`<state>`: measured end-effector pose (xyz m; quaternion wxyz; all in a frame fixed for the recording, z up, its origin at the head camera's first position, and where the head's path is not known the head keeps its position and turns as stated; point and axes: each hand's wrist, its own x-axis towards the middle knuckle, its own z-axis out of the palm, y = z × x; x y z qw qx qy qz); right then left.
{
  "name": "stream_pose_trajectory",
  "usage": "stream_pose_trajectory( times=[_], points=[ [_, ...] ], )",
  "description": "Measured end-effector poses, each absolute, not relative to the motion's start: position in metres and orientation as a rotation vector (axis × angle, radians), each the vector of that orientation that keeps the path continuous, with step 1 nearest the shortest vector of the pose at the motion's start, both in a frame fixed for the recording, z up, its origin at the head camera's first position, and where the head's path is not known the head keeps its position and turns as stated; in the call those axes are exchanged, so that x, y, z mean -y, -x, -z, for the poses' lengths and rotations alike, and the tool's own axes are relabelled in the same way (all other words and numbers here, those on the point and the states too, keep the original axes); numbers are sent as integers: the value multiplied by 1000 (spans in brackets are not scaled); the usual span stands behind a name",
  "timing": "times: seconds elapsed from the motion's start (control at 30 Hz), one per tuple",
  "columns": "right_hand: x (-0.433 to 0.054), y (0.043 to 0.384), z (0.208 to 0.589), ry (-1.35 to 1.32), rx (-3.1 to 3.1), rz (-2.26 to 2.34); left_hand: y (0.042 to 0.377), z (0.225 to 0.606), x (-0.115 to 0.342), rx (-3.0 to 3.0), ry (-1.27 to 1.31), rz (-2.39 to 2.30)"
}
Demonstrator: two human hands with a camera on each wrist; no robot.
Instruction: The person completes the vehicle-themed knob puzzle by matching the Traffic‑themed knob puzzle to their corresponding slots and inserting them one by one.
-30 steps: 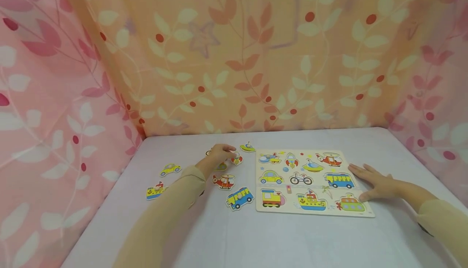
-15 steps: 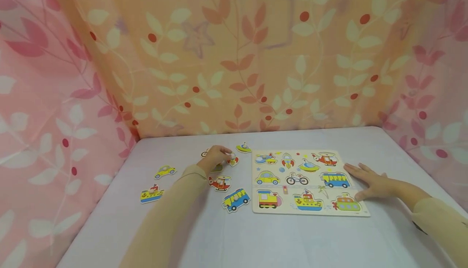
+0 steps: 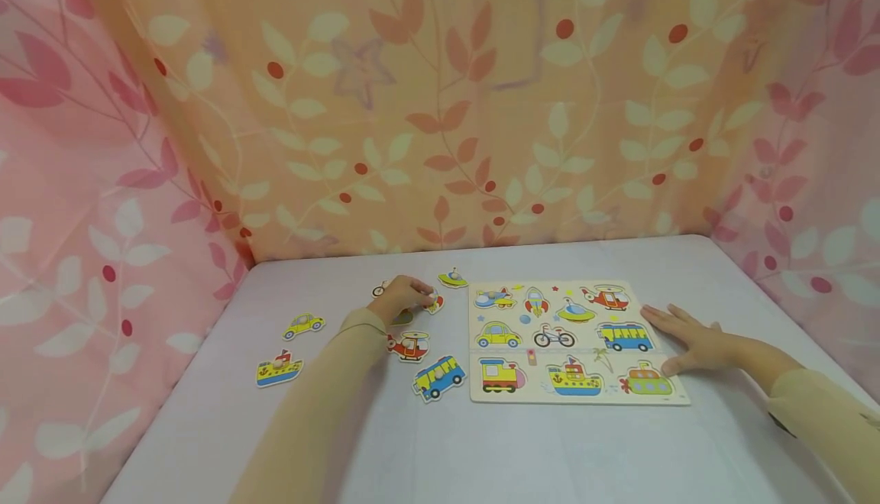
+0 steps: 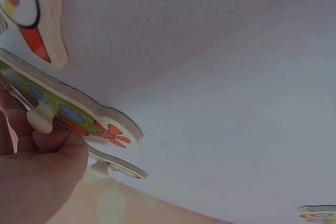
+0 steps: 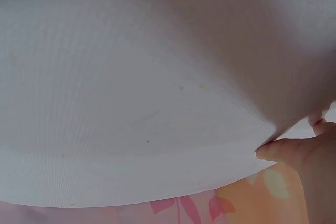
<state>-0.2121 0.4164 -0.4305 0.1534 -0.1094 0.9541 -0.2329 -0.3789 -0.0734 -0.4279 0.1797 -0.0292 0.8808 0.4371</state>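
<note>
In the head view my left hand (image 3: 400, 298) reaches over the scattered pieces, its fingertips pinching at the knob of the rocket puzzle piece (image 3: 435, 305). The green submarine piece (image 3: 402, 318) lies partly covered below that hand. Its knob and red propeller show in the left wrist view, where the submarine piece (image 4: 79, 114) lies beside the curled fingers and the fingertips are out of sight. My right hand (image 3: 697, 344) lies spread at the right edge of the wooden puzzle board (image 3: 577, 395), fingers extended and touching its side.
Other knobbed pieces lie left of the board: a flying saucer (image 3: 453, 279), a bicycle (image 3: 379, 289), a helicopter (image 3: 409, 346), a bus (image 3: 440, 378), a yellow car (image 3: 302, 326) and a ship (image 3: 279, 369). The plane piece (image 3: 495, 299) sits in the board. Floral curtains (image 3: 440, 107) surround the white table.
The head view has shifted, so everything appears slightly further left. My left fingers have closed in on the rocket piece's knob. The right hand stays at the board's edge.
</note>
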Motion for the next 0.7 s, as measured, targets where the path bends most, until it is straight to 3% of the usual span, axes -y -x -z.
stream_pose_trajectory(
  times=[0.7],
  points=[
    [-417,212,431,319,-2729,677,375,422,71,-2534,99,-1299]
  ],
)
